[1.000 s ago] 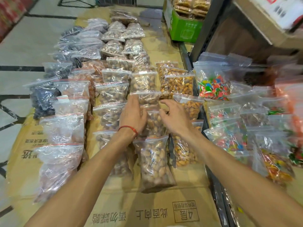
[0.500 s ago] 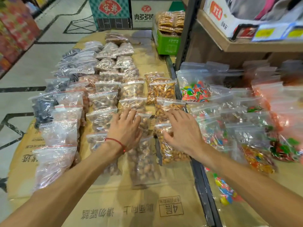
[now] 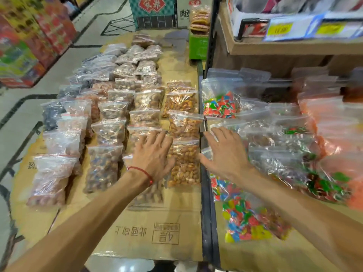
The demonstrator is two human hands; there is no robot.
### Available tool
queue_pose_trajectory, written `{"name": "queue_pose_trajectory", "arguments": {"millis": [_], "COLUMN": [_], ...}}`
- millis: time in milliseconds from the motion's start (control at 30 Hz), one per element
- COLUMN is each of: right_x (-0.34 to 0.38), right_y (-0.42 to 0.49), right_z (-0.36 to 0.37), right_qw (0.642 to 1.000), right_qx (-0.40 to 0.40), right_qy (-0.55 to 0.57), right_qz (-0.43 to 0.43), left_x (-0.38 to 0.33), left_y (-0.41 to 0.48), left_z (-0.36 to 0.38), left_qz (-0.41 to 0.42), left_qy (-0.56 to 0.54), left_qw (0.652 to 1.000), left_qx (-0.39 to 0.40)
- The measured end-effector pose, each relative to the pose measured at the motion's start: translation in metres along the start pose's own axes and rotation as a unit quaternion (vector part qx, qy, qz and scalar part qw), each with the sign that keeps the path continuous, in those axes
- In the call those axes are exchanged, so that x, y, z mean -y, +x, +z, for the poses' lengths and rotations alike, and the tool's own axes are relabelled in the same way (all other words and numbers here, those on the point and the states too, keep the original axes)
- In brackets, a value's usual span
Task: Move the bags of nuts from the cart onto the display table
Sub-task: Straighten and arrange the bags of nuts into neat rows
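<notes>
Here, left grip (image 3: 153, 154) lies spread on nut bag (image 3: 150, 194).

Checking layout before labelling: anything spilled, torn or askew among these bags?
No spill or tear shows. Nut bags lie in overlapping rows on the cardboard. Only the nearest candy bag on the right looks skewed, lying in front of its rows.

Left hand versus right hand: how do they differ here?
The left hand wears a red wrist string; the right hand has none. The left hand lies over nut bags left of the black rail; the right hand is over clear bags right of it. Both are open, fingers spread.
</notes>
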State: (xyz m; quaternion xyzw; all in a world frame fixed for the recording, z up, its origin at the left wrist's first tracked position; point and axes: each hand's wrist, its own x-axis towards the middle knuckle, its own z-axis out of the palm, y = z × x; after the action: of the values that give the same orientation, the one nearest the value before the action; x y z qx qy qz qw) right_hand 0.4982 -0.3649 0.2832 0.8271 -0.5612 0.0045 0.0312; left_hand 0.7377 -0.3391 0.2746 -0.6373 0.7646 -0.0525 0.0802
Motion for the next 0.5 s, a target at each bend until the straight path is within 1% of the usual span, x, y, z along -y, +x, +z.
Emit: {"name": "queue_pose_trajectory", "arguments": {"millis": [133,300,400,500], "right_x": [-0.011,-0.016,-0.013,-0.008], "right_y": [0.002,0.023,0.045,0.069], "right_z": [-0.004,-0.007,-0.009,-0.011], "right_qw": [1.0,0.998,0.998,0.998], "right_qx": [-0.025,-0.065,-0.058,-0.054], "right_qy": [0.009,0.021,-0.003,-0.022], "right_qz": [-0.005,0.012,0.028,0.033], "left_x": [-0.004,0.006,0.013,0.022], "left_y": [0.008,0.038,0.059,0.081], "left_z": [-0.01,-0.018,-0.023,-0.026], "left_qz": [0.0,0.011,0.019,0.023], "left_qy": [0.007,0.003,0.011,-0.004], "left_qw": [1.0,1.0,0.999,0.998], "left_qx": [-0.017,-0.027,-0.043,-0.058]}}
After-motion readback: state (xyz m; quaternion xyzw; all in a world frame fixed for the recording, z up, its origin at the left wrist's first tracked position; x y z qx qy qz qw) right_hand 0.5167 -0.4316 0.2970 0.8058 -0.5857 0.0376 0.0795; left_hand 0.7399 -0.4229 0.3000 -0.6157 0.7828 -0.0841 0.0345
